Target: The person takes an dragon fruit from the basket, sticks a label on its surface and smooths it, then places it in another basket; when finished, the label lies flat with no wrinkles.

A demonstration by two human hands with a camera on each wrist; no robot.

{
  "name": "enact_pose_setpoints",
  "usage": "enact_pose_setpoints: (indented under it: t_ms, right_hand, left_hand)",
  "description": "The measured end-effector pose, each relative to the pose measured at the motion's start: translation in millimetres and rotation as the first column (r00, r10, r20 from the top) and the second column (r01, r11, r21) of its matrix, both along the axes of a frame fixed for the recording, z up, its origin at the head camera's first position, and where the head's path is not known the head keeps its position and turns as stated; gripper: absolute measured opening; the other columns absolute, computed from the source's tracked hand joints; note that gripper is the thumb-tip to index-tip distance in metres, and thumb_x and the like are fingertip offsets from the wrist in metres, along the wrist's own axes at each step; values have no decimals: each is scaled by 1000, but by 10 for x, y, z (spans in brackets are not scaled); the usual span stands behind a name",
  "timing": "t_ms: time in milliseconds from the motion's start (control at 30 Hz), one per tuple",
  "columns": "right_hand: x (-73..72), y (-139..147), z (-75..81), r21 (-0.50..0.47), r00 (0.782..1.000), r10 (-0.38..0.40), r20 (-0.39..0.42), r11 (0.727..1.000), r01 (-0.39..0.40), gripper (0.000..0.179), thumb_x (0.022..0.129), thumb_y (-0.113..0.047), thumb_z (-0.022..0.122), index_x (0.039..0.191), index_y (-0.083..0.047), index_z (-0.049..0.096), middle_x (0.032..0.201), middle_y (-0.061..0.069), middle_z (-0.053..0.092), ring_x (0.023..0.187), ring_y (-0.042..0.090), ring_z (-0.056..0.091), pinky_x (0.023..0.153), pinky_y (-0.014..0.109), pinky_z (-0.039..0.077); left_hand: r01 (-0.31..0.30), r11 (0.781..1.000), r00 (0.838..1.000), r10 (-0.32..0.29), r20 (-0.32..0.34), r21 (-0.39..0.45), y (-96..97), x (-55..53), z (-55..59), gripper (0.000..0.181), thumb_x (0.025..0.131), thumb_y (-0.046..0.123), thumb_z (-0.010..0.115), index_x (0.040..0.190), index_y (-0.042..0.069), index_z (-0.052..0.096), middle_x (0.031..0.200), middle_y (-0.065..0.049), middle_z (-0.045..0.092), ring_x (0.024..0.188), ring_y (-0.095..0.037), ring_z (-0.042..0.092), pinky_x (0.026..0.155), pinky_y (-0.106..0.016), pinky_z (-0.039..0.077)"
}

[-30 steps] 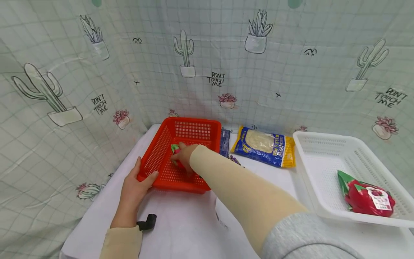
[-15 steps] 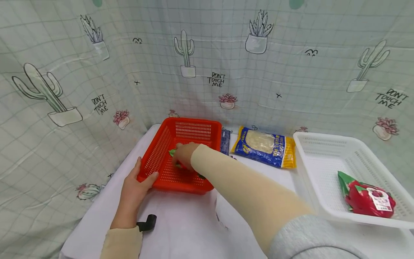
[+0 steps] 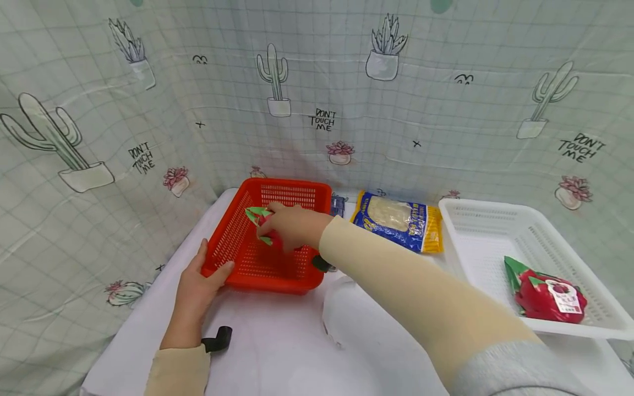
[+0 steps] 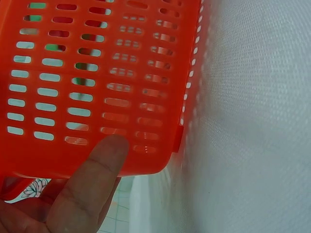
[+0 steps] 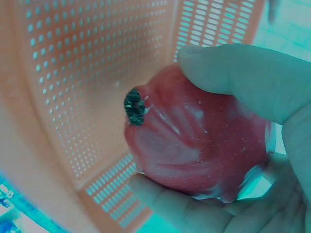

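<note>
My right hand (image 3: 296, 224) holds a red dragon fruit (image 5: 184, 141) with green scale tips, over the inside of the red plastic basket (image 3: 272, 285). In the right wrist view the thumb (image 5: 218, 70) lies across its top and the fingers curl beneath, with the dark stem end facing the camera. A shadow falls on the basket floor below the fruit. At the basket's near left corner my left hand (image 3: 197, 283) grips the rim. Its thumb (image 4: 97, 174) presses the perforated outer wall in the left wrist view, while the other fingers are partly hidden.
To the right, a white basket (image 3: 495, 207) contains another dragon fruit (image 3: 547, 297) with a white label. Between the baskets lie a blue and yellow food packet (image 3: 391, 220) and a dark blue item (image 3: 338, 205). A cactus-print curtain (image 3: 421, 110) hangs behind the white table (image 3: 277, 352).
The right hand has raised the dragon fruit from the basket floor, and more of its green tips show. The left hand keeps its grip; the head view has shifted slightly.
</note>
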State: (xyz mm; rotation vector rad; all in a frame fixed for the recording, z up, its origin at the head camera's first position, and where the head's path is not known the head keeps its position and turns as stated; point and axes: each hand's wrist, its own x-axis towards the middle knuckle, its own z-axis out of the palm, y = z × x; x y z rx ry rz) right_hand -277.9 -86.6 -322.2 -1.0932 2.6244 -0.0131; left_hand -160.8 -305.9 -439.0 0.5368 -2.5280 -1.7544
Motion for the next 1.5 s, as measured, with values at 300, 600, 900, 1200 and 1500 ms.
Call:
enact_pose_setpoints:
  t_ms: [300,600,900,1200,1500]
  right_hand:
    - [234,515,15,-313,989,-142,-48,942,120,68,89,-21,88,147,-45,62,175,6,21,149,33,43,101,41,63]
    - [641,1023,-53,-557,963,-264,-59,809,188,68,88,-19,89,145,-46,63,175,6,20,149,38,45,96,44,65]
    - [996,1411,-143,-672,922,-366,-127,715,192,68,86,-16,91,144,-39,66,174,13,22,149,43,45,96,50,64]
    - [1183,1804,-227,-647,875,-478,-76,691,322,67,85,-19,91,144,-40,66,174,13,23,148,45,45,93,54,65]
    - [1178,2136,-375,-588,834,-551,-25,683,433,68,85,-18,91,146,-34,66,173,19,21,145,51,46,94,57,64]
  left_hand:
    - [2,1000,1000,-2,18,-27,15,-3,75,96,100,51,70,168,46,3,179,-15,15,160,-45,26,118,-55,47]
    - [-3,1000,999,3,32,-12,40,-4,113,95,100,53,69,167,48,2,180,-14,12,161,-46,22,119,-56,46]
    - [-26,1000,998,26,54,-4,46,34,94,92,100,53,69,167,49,6,180,-15,13,158,-45,29,108,-43,56]
    - [-34,999,998,34,57,-2,99,74,53,89,101,51,69,170,43,14,178,-17,18,154,-44,34,103,-42,61]
    - [-52,999,998,52,24,-2,130,66,27,77,102,50,68,168,27,34,174,-21,27,144,-42,45,86,-26,65]
